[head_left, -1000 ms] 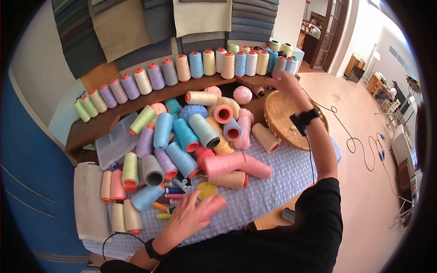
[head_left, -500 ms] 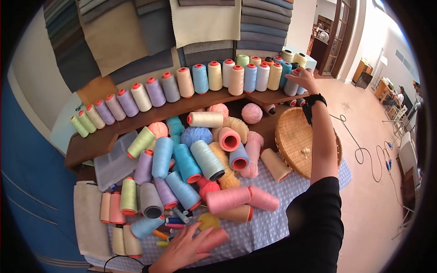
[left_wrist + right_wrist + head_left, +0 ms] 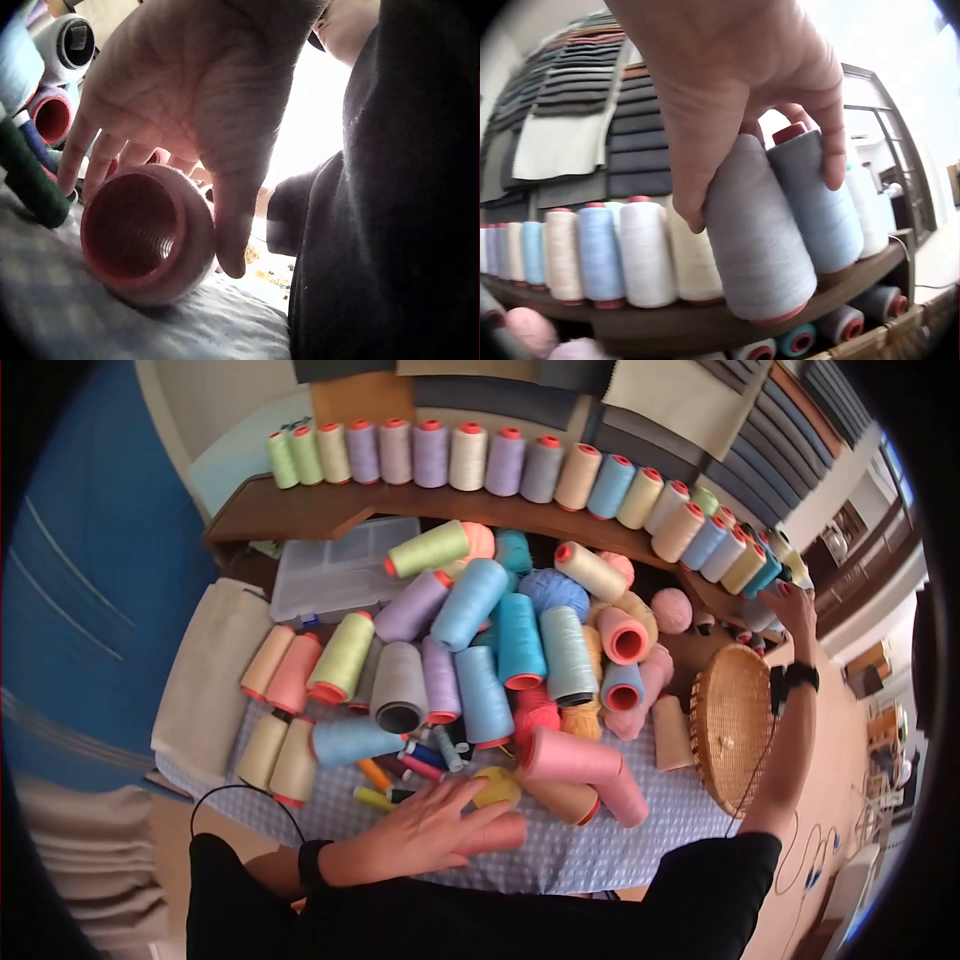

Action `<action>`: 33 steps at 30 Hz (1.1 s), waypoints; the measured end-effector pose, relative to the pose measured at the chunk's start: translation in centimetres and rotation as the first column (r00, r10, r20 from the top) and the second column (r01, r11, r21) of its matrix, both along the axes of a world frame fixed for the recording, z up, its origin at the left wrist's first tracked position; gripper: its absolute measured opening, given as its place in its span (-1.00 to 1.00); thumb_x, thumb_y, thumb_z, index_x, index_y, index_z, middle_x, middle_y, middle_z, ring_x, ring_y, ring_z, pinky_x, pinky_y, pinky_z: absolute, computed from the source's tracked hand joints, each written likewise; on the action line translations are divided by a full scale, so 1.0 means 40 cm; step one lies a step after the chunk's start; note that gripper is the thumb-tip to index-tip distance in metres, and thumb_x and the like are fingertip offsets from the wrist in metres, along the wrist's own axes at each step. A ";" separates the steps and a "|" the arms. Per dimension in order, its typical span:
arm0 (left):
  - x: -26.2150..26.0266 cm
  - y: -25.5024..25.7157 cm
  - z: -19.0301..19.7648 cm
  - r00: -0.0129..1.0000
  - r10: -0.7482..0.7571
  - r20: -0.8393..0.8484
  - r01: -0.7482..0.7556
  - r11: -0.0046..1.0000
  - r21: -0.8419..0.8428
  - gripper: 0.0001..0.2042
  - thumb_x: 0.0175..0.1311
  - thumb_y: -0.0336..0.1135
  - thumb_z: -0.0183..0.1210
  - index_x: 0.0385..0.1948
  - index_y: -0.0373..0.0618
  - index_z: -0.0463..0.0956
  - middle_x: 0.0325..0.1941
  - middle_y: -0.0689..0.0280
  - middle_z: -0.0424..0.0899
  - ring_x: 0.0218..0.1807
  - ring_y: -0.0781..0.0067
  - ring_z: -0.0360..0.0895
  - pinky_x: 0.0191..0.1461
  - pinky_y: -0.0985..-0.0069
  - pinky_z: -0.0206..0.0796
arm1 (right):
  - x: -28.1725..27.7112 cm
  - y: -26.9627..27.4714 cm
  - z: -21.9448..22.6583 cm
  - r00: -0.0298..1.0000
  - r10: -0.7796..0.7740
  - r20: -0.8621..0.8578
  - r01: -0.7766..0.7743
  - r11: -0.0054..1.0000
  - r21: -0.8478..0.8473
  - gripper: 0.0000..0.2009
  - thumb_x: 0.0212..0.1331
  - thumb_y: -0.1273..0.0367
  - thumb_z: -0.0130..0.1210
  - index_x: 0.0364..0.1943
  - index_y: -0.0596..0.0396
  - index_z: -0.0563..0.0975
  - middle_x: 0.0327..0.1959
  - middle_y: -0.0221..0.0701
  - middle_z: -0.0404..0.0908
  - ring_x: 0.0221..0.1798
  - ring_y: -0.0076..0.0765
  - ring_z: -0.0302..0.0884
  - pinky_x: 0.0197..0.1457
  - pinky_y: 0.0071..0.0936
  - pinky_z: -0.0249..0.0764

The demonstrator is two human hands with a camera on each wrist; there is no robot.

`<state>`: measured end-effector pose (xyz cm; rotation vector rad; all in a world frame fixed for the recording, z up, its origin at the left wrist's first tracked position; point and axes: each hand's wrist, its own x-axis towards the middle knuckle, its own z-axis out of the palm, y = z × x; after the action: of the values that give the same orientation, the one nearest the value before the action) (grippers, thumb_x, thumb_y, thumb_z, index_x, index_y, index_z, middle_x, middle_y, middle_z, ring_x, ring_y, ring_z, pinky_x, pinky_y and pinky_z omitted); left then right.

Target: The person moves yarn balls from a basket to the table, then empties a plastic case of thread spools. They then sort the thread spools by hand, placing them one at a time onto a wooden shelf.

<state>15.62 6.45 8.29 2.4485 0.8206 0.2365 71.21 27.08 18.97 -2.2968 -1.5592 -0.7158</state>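
Observation:
My right hand [image 3: 795,610] reaches to the right end of the wooden shelf. Close up in the right wrist view, its thumb lies along a grey thread cone [image 3: 757,232], with other fingers partly hidden behind. That cone tilts against a light blue cone [image 3: 817,202], and one fingertip overlaps the blue one. At the table's front edge, my left hand [image 3: 420,835] rests with spread fingers over a pink thread cone [image 3: 199,255] lying on its side. In the left wrist view, the thumb hangs beside its hollow red end. A yellow disc [image 3: 497,788] lies by the fingertips.
A row of upright thread cones [image 3: 430,455] lines the shelf [image 3: 500,505]. Thread cones and yarn balls [image 3: 555,592] pile on the checked cloth [image 3: 560,860]. A wicker basket [image 3: 735,730] stands below my right forearm. A clear plastic box [image 3: 335,575] sits behind the pile, left.
The head view has swung left and tilted. My right hand has come down onto the grey cone at the shelf's end, which now leans. My left hand stays over the pink cone.

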 end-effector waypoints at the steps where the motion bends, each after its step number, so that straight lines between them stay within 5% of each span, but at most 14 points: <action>1: 0.000 -0.002 -0.003 1.000 -0.005 -0.001 0.005 1.000 0.005 -0.17 -0.23 -0.30 0.40 0.22 0.04 0.16 0.18 0.06 0.19 0.22 -0.01 0.21 0.25 0.16 0.11 | -0.036 0.007 0.034 0.992 0.085 -0.094 -0.090 0.994 -0.055 -0.37 -0.17 -0.08 0.22 -0.14 0.18 0.56 -0.20 -0.14 0.56 -0.09 -0.20 0.50 -0.03 -0.33 0.42; 2: 0.000 -0.004 0.002 1.000 0.002 -0.001 -0.002 1.000 0.004 -0.17 -0.23 -0.30 0.40 0.22 0.04 0.16 0.18 0.06 0.19 0.22 -0.01 0.21 0.25 0.16 0.11 | -0.070 0.001 0.065 0.969 0.153 -0.194 -0.175 0.979 -0.104 -0.41 -0.11 -0.07 0.20 -0.10 0.13 0.55 -0.16 -0.22 0.55 -0.10 -0.31 0.50 -0.07 -0.40 0.43; 4: 0.000 -0.009 0.013 1.000 -0.019 -0.020 0.019 1.000 0.018 -0.18 -0.23 -0.31 0.40 0.21 0.02 0.17 0.17 0.06 0.19 0.21 0.00 0.22 0.24 0.16 0.12 | -0.264 -0.068 0.127 0.631 0.262 -0.731 -0.392 0.920 -0.009 -0.48 0.00 0.00 0.17 -0.06 0.09 0.51 -0.16 -0.36 0.53 -0.15 -0.51 0.46 -0.16 -0.52 0.43; 6: 0.002 -0.013 0.010 1.000 -0.020 -0.020 0.021 0.999 0.030 -0.20 -0.22 -0.32 0.39 0.20 0.02 0.17 0.17 0.06 0.20 0.21 0.00 0.22 0.23 0.17 0.14 | -0.421 -0.115 0.134 0.320 0.413 -0.852 -0.551 0.813 0.187 -0.48 0.03 0.05 0.16 -0.02 0.12 0.45 -0.19 -0.44 0.52 -0.17 -0.53 0.45 -0.17 -0.57 0.42; 10: -0.003 -0.033 0.001 0.999 0.055 0.000 -0.054 0.991 0.120 -0.23 -0.19 -0.34 0.37 0.19 0.00 0.18 0.14 0.05 0.23 0.20 0.01 0.25 0.20 0.18 0.18 | -0.694 -0.187 0.097 0.041 0.381 -0.924 -0.807 0.557 0.194 -0.37 -0.09 0.05 0.28 -0.01 0.23 0.42 -0.18 -0.35 0.53 -0.15 -0.54 0.46 -0.12 -0.57 0.42; 15: -0.022 -0.058 0.005 0.995 0.091 0.051 -0.097 0.984 0.148 -0.27 -0.17 -0.35 0.35 0.17 -0.04 0.20 0.08 0.05 0.27 0.16 0.01 0.28 0.13 0.21 0.24 | -0.869 -0.210 0.005 0.013 0.386 -0.922 -0.931 0.341 0.130 -0.30 -0.19 0.00 0.33 -0.05 0.28 0.43 -0.07 -0.25 0.45 -0.02 -0.35 0.41 0.07 -0.45 0.33; 17: -0.025 -0.065 0.011 0.990 0.141 0.026 -0.144 0.979 0.144 -0.29 -0.14 -0.33 0.35 0.16 -0.09 0.22 0.10 0.08 0.24 0.10 0.01 0.33 0.12 0.19 0.23 | -0.886 -0.202 -0.017 0.184 0.621 -0.762 -0.982 0.151 -0.114 -0.37 -0.12 0.04 0.27 -0.04 0.25 0.43 0.00 -0.30 0.43 0.09 -0.32 0.35 0.17 -0.42 0.25; 22: -0.031 -0.074 0.024 0.985 0.151 0.088 -0.169 0.954 0.246 -0.32 -0.14 -0.34 0.35 0.13 -0.09 0.24 0.06 0.10 0.25 0.06 0.03 0.34 0.08 0.20 0.24 | -0.855 -0.229 -0.013 0.349 0.470 -0.811 -0.893 0.429 -0.136 -0.41 -0.13 0.02 0.25 -0.12 0.24 0.48 -0.09 -0.31 0.46 0.04 -0.33 0.40 0.12 -0.43 0.30; 24: -0.028 -0.073 0.025 0.986 0.131 0.099 -0.154 0.946 0.285 -0.33 -0.14 -0.34 0.35 0.12 -0.10 0.25 0.04 0.11 0.26 0.05 0.04 0.35 0.07 0.21 0.24 | -0.841 -0.242 0.007 0.353 0.252 -0.901 -0.890 0.388 -0.240 -0.38 -0.12 -0.07 0.24 -0.24 0.27 0.48 -0.31 -0.34 0.50 -0.22 -0.32 0.47 -0.14 -0.45 0.40; 26: -0.027 -0.073 0.021 0.989 0.103 0.108 -0.132 0.942 0.310 -0.41 -0.15 -0.34 0.35 0.02 -0.11 0.31 -0.04 0.11 0.29 -0.02 0.06 0.36 0.02 0.22 0.25 | -0.862 -0.295 -0.008 0.236 0.246 -0.940 -0.880 0.465 -0.099 -0.46 -0.09 -0.02 0.24 -0.26 0.22 0.49 -0.44 -0.42 0.48 -0.38 -0.38 0.46 -0.30 -0.42 0.38; 28: -0.031 -0.077 0.024 0.990 0.116 0.082 -0.135 0.950 0.282 -0.44 -0.17 -0.33 0.35 -0.04 -0.12 0.33 -0.08 0.11 0.30 -0.04 0.07 0.36 -0.01 0.22 0.25 | -0.851 -0.300 -0.048 0.199 0.575 -0.794 -0.978 0.165 -0.126 -0.52 -0.11 0.04 0.27 -0.27 0.17 0.50 -0.45 -0.39 0.48 -0.39 -0.34 0.46 -0.30 -0.40 0.38; 30: -0.017 -0.085 0.028 0.995 0.082 0.056 -0.094 0.961 0.260 -0.47 -0.19 -0.33 0.36 -0.10 -0.12 0.34 -0.12 0.12 0.31 -0.07 0.07 0.36 -0.04 0.22 0.25 | -0.879 -0.337 -0.026 0.350 0.546 -0.761 -0.932 0.121 -0.342 -0.58 -0.08 0.21 0.28 -0.17 0.18 0.49 -0.33 -0.24 0.55 -0.25 -0.23 0.52 -0.13 -0.37 0.44; 32: -0.014 -0.101 0.026 0.968 0.239 0.077 -0.251 0.906 0.342 -0.55 -0.20 -0.31 0.35 -0.23 -0.10 0.33 -0.14 0.17 0.33 -0.06 0.17 0.35 -0.07 0.27 0.24 | -0.883 -0.343 -0.063 0.265 0.638 -0.723 -0.960 0.105 -0.259 -0.64 -0.08 0.26 0.25 -0.21 0.18 0.51 -0.31 -0.19 0.55 -0.21 -0.13 0.52 -0.11 -0.35 0.43; 33: -0.016 -0.102 0.011 0.962 0.252 0.106 -0.273 0.903 0.331 -0.41 -0.27 -0.33 0.40 -0.09 -0.11 0.34 -0.13 0.11 0.30 -0.08 0.01 0.33 -0.06 0.21 0.23 | -0.884 -0.348 -0.064 0.302 0.658 -0.690 -0.948 0.130 -0.291 -0.68 -0.06 0.27 0.22 -0.26 0.18 0.53 -0.29 -0.19 0.56 -0.20 -0.11 0.53 -0.11 -0.31 0.44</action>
<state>14.99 2.38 8.74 2.6248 1.1679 0.5971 35.83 13.17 16.42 -1.1316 -2.6912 0.7576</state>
